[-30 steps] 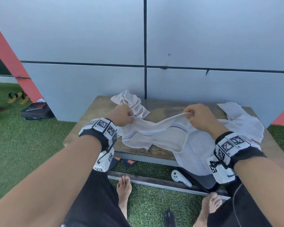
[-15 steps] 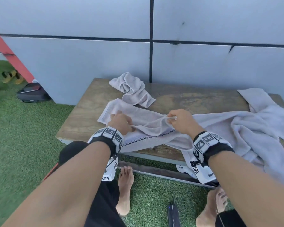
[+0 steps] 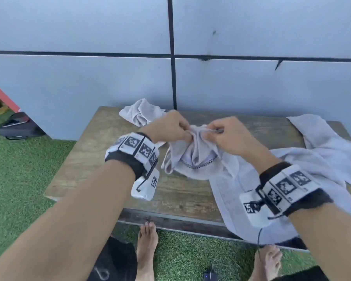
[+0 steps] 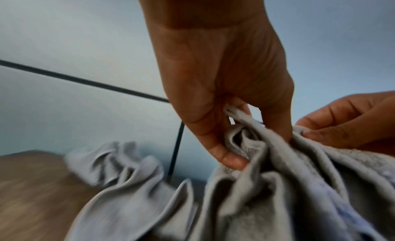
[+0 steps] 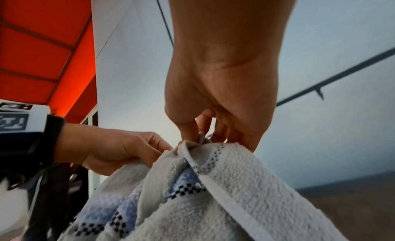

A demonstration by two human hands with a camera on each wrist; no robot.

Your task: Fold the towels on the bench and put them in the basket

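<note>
The left hand (image 3: 168,128) and the right hand (image 3: 225,134) were both closed in pinches on the top edge of one pale towel (image 3: 195,159), thumb against curled fingers in each case, and the two grips stood almost touching, just above the middle of the bench (image 3: 85,159). The left-wrist view showed the left thumb (image 4: 230,158) pressing gathered folds of cloth against the fingers; the right-wrist view showed the right fingertips (image 5: 190,133) nipping a hemmed corner beside the checked border band (image 5: 181,192). From that shared grip the towel hung straight down in a bunch, its lower part resting on the wood nearer the person, so its long axis ran downward and toward the near edge rather than across the bench. With the held edges brought together like this, the fold in hand seemed to be a halving, and the next move probably depended on laying the hanging part flat on the bare wood near and left of the hands. A larger towel (image 3: 292,179) spread to the right and draped over the near edge, touching or lying under the held one, so it might drag along. A crumpled towel (image 3: 138,114) sat at the far side, just behind the left hand. No basket was visible in any view.
</note>
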